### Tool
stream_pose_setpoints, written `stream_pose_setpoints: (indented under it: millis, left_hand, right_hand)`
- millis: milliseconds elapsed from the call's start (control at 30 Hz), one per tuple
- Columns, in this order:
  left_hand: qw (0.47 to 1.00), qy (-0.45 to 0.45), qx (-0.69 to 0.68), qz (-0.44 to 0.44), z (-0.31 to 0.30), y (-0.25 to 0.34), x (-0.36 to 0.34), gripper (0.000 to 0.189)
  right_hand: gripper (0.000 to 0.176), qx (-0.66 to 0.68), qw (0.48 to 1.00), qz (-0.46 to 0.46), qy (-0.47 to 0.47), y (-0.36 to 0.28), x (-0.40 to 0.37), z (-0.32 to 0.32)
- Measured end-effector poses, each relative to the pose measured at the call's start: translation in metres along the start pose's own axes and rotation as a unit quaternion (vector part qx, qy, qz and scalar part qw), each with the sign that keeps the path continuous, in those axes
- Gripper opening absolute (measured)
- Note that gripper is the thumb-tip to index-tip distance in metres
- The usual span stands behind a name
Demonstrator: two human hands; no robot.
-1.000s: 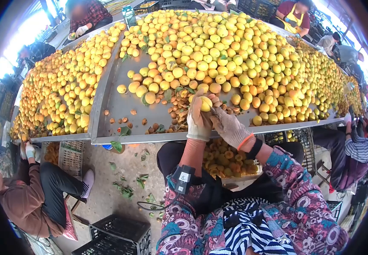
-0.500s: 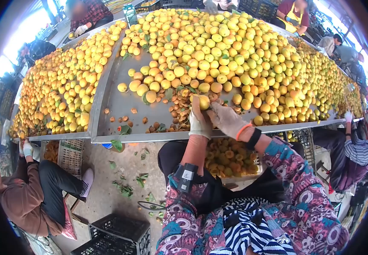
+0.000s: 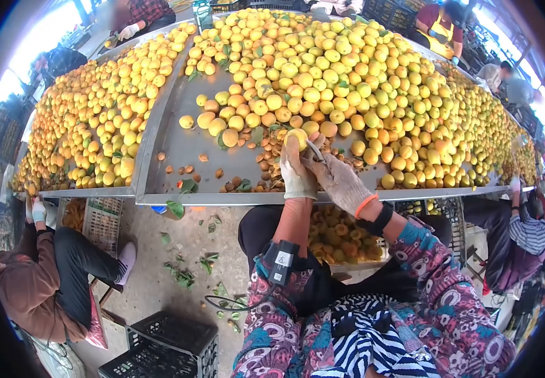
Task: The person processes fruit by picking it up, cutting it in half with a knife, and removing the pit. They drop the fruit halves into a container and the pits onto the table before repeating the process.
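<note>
My left hand (image 3: 298, 173), in a pale glove, is closed round a yellow apricot (image 3: 296, 138) above the near part of the metal table (image 3: 222, 200). My right hand (image 3: 338, 179), also gloved, grips a thin curved metal tool (image 3: 316, 151), whose upper end touches or lies beside that fruit. Behind my hands a large heap of yellow-orange apricots (image 3: 323, 69) covers the table. Small brown pits (image 3: 266, 160) lie scattered around and to the left of my hands.
Below the table edge, a crate of halved apricots (image 3: 342, 236) stands between my knees. Black crates (image 3: 172, 340) and loose leaves (image 3: 181, 274) are on the floor to the left. Co-workers sit at both sides and across the table.
The tool now shows at the apricot, and my right hand has turned so its back faces up. The view has shifted slightly.
</note>
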State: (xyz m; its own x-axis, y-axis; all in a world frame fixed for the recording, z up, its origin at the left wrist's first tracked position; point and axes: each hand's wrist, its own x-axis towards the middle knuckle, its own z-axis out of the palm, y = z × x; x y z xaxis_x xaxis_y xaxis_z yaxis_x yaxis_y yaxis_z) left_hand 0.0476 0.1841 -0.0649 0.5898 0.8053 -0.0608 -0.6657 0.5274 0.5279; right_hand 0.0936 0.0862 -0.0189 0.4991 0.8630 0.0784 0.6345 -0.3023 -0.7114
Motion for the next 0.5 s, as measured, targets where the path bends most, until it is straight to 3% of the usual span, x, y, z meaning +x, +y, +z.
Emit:
stream_pose_setpoints:
  millis: [167, 267, 367, 500]
  left_hand:
    - [0.998, -0.029, -0.032, -0.041, 0.000, 0.001, 0.000, 0.044]
    - [0.995, -0.028, -0.075, -0.062, -0.003, -0.008, 0.000, 0.041]
    - [0.994, -0.024, -0.086, -0.064, -0.009, -0.016, 0.001, 0.042]
    - [0.994, -0.006, -0.062, -0.092, -0.004, -0.016, -0.007, 0.046]
  right_hand:
    - [0.031, 0.065, 0.994, 0.064, -0.061, -0.021, 0.003, -0.015]
    - [0.026, 0.062, 0.998, 0.013, 0.006, -0.003, 0.003, 0.003]
    - [0.027, -0.008, 0.999, -0.038, 0.023, 0.016, 0.007, 0.014]
    - [0.030, -0.083, 0.996, 0.004, -0.026, 0.002, 0.014, -0.001]
